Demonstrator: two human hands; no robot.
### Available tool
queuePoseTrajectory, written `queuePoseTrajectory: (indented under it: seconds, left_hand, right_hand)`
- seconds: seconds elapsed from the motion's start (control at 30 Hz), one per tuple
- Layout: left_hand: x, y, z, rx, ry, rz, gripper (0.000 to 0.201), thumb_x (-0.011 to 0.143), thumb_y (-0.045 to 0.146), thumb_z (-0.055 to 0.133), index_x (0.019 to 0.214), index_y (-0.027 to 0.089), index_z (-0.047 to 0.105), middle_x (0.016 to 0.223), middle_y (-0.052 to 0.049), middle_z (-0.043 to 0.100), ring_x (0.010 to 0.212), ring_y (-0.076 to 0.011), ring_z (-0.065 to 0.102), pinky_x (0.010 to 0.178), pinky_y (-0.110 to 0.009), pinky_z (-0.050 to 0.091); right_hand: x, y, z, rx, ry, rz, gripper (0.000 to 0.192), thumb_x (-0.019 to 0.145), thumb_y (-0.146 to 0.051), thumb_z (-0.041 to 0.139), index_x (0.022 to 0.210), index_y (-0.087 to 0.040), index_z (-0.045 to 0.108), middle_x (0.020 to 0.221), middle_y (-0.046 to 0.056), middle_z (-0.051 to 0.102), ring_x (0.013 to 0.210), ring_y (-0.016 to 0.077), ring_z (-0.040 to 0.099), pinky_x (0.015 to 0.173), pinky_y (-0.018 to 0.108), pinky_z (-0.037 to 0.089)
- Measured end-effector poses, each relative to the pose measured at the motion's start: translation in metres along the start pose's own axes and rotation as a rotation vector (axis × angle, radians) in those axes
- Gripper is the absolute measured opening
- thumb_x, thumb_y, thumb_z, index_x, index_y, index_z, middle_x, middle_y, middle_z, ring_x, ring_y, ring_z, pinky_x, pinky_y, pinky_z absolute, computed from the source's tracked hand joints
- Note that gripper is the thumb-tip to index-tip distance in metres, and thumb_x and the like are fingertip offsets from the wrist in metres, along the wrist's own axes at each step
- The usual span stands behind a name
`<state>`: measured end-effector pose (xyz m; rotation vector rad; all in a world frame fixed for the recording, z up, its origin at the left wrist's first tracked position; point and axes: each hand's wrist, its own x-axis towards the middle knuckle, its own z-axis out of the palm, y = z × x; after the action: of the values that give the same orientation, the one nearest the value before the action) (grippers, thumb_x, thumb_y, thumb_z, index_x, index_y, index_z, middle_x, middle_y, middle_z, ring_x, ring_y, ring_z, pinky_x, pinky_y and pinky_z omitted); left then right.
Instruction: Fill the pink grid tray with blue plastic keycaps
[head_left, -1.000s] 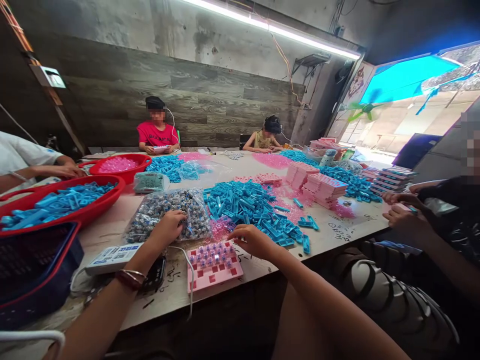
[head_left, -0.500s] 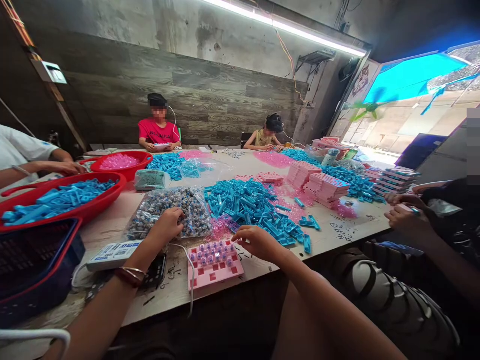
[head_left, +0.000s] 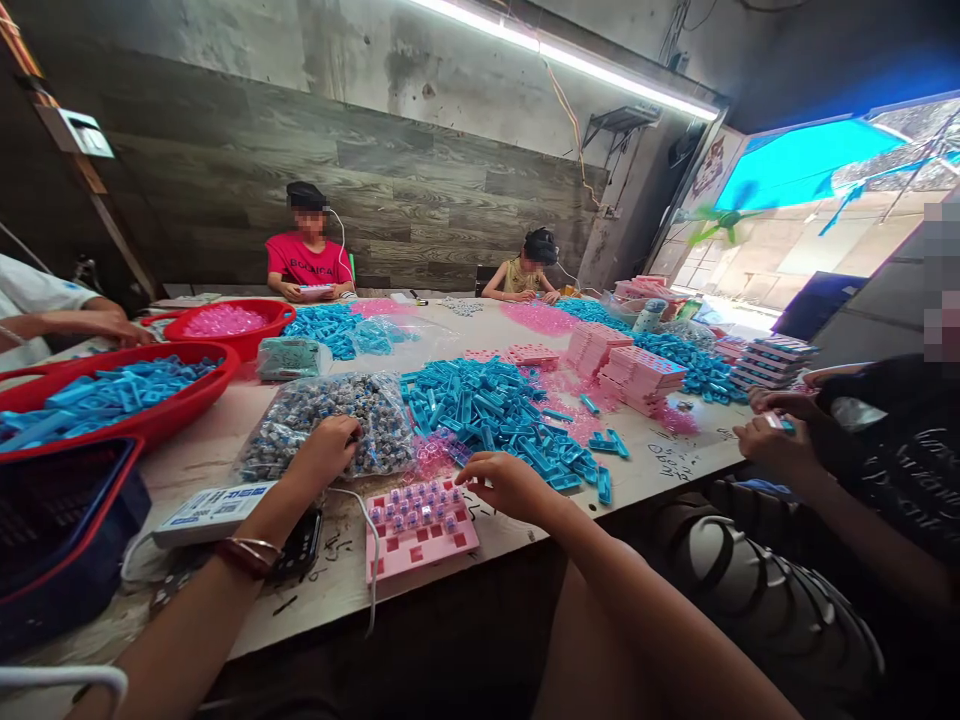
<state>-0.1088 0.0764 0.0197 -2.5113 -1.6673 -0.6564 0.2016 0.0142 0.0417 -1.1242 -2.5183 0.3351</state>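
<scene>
My left hand [head_left: 332, 447] rests over a clear plastic bag [head_left: 262, 415] full of small grey, white and blue parts. Its fingers are curled down among the parts, and their tips are hidden. My right hand [head_left: 506, 485] is at the upper right corner of a pink tray [head_left: 431, 555] with square holes. Its fingers are bent together near the tray edge; anything between the tips is too small to make out. Small clear purple pieces [head_left: 426, 513] stand in rows in the tray's upper part, while lower holes show bare. A white cable [head_left: 373, 560] crosses the tray's left side.
Blue plastic pieces [head_left: 487, 400] lie heaped beyond my right hand, beside pink bits [head_left: 431, 452]. A white box [head_left: 210, 512], a dark basket [head_left: 67, 530] and a red basin [head_left: 217, 385] stand left. Stacked pink trays [head_left: 641, 378] sit farther back. A co-worker's hands [head_left: 776, 440] work at right.
The whole view has shifted slightly as the camera turned right. Both my hands keep nearly the same places, the left at the bag and the right at the tray corner.
</scene>
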Motion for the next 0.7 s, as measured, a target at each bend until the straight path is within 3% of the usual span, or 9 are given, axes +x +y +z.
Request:
queuePoseTrajectory:
  seconds: [0.47, 0.53, 0.7]
  left_hand:
    - [0.003, -0.005, -0.006, -0.044, -0.044, 0.013, 0.033, 0.076, 0.027, 0.039, 0.081, 0.012, 0.068, 0.09, -0.015, 0.069, 0.088, -0.0274, 0.061, 0.086, -0.038, 0.044]
    - [0.005, -0.011, -0.004, -0.053, -0.043, 0.01, 0.036, 0.075, 0.028, 0.039, 0.082, 0.009, 0.069, 0.093, -0.017, 0.069, 0.089, -0.0294, 0.061, 0.086, -0.04, 0.044]
    - [0.013, -0.036, 0.015, -0.003, -0.037, 0.001, 0.038, 0.07, 0.031, 0.039, 0.084, 0.015, 0.071, 0.092, -0.01, 0.071, 0.087, -0.0266, 0.064, 0.084, -0.035, 0.046]
  right_hand:
    - [0.0, -0.004, -0.003, -0.055, -0.032, 0.004, 0.025, 0.081, -0.009, 0.059, 0.097, -0.024, 0.071, 0.092, 0.002, 0.066, 0.078, 0.013, 0.06, 0.064, 0.02, 0.04]
    - [0.0, -0.006, -0.005, -0.066, -0.044, 0.004, 0.025, 0.081, -0.008, 0.058, 0.097, -0.023, 0.071, 0.094, 0.002, 0.066, 0.081, 0.0134, 0.061, 0.064, 0.02, 0.04]
    - [0.002, -0.007, -0.005, -0.089, -0.076, 0.01, 0.024, 0.081, -0.009, 0.057, 0.097, -0.021, 0.07, 0.097, 0.001, 0.066, 0.083, 0.0121, 0.06, 0.064, 0.019, 0.04]
